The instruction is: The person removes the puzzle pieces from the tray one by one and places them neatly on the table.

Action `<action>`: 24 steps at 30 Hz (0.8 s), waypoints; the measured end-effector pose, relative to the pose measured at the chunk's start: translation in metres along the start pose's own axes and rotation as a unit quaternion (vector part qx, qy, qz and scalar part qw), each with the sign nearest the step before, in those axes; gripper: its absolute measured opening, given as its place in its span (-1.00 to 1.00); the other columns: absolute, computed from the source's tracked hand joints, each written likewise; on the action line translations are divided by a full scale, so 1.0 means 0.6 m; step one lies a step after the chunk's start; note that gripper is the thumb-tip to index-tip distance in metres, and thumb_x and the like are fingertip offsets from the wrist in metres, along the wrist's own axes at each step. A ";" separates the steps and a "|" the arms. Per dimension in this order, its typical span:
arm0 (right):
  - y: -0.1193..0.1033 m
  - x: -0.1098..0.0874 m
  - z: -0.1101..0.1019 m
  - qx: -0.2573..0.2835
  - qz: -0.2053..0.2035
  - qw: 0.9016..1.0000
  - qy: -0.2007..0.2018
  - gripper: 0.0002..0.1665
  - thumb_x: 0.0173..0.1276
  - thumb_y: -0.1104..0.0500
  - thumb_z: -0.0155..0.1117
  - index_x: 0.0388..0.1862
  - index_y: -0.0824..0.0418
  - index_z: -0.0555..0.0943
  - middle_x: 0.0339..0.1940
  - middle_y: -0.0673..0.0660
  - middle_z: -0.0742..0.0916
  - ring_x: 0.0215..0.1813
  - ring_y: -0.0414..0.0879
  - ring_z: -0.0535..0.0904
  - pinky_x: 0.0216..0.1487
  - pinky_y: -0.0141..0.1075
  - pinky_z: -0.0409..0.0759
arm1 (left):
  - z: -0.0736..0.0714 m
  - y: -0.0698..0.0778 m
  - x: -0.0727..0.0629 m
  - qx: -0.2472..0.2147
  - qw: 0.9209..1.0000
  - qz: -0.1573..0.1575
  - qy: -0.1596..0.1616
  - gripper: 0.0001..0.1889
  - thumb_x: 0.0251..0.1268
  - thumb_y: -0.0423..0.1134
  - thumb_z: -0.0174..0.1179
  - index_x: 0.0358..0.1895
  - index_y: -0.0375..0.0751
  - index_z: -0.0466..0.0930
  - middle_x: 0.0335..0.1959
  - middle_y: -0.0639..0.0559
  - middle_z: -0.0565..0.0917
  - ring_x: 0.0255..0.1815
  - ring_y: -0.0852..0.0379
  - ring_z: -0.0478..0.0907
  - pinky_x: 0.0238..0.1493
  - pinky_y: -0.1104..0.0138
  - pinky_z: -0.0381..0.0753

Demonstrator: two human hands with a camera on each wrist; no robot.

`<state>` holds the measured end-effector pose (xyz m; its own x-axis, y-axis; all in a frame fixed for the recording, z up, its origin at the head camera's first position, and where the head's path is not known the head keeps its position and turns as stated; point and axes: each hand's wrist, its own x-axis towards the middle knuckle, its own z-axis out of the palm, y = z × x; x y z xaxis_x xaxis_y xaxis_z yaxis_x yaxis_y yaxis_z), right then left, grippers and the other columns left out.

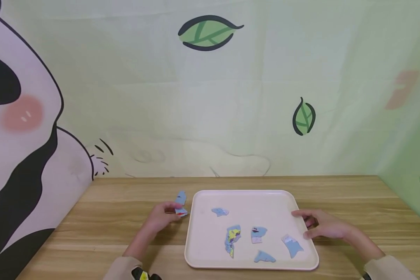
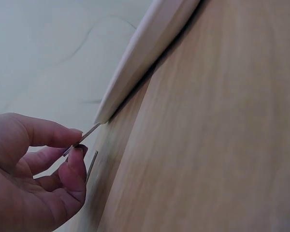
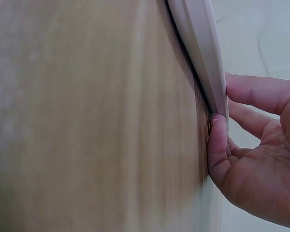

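Observation:
To the left of the white tray (image 1: 255, 262), my left hand (image 1: 160, 217) pinches a thin blue puzzle piece with a red mark (image 1: 182, 212). Just beyond the fingers shows another blue puzzle piece (image 1: 181, 197). From the left wrist, a thin piece (image 2: 90, 133) appears edge-on between thumb and finger, and a second thin edge (image 2: 92, 166) shows beside the fingers; whether that one is held I cannot tell. On the tray's right side, my right hand (image 1: 323, 223) grips the rim, thumb (image 3: 217, 140) at its outer side and a finger over the top.
Several puzzle pieces lie apart in the tray: a small blue one (image 1: 219, 212), a yellow-and-blue strip (image 1: 233, 237), a blue-and-pink one (image 1: 258, 233), a blue one (image 1: 265, 256) and another at the right (image 1: 293, 245). The wooden table (image 1: 126, 198) meets a printed backdrop (image 1: 154, 97).

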<state>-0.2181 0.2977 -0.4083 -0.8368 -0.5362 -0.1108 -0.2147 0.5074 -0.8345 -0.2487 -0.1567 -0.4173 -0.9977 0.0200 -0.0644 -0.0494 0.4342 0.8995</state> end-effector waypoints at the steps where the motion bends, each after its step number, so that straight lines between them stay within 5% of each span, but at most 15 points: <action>1: 0.000 0.000 0.000 0.000 0.001 1.000 0.001 -0.19 0.03 0.28 0.34 0.20 0.60 0.23 -0.11 0.28 0.51 -0.15 0.02 0.44 -0.25 -0.40 0.51 | 0.000 -0.001 0.001 0.003 1.000 -0.002 0.001 -0.71 -0.04 -0.50 0.23 -0.14 -0.39 0.59 -0.31 -0.11 0.59 -0.45 0.14 0.42 -0.55 0.36 0.40; 15: 0.001 0.001 0.001 0.003 0.004 1.000 0.002 -0.21 0.03 0.30 0.33 0.20 0.58 0.23 -0.11 0.28 0.49 -0.16 0.01 0.43 -0.25 -0.40 0.50 | -0.001 -0.008 0.011 0.035 0.999 -0.012 -0.001 -0.72 -0.03 -0.50 0.22 -0.15 -0.39 0.59 -0.34 -0.10 0.57 -0.44 0.12 0.41 -0.52 0.37 0.43; 24: 0.002 0.000 0.001 0.003 0.000 1.000 0.004 -0.21 0.03 0.30 0.34 0.20 0.58 0.24 -0.10 0.29 0.49 -0.16 0.01 0.43 -0.25 -0.40 0.51 | -0.001 -0.002 0.005 0.066 0.998 0.015 0.012 -0.73 -0.10 -0.52 0.23 -0.21 -0.41 0.60 -0.36 -0.08 0.60 -0.42 0.12 0.45 -0.50 0.37 0.44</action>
<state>-0.2178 0.2979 -0.4097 -0.8412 -0.5302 -0.1066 -0.2117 0.5043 -0.8372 -0.2519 -0.1578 -0.4182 -0.9995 0.0144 -0.0276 -0.0152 0.5481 0.8363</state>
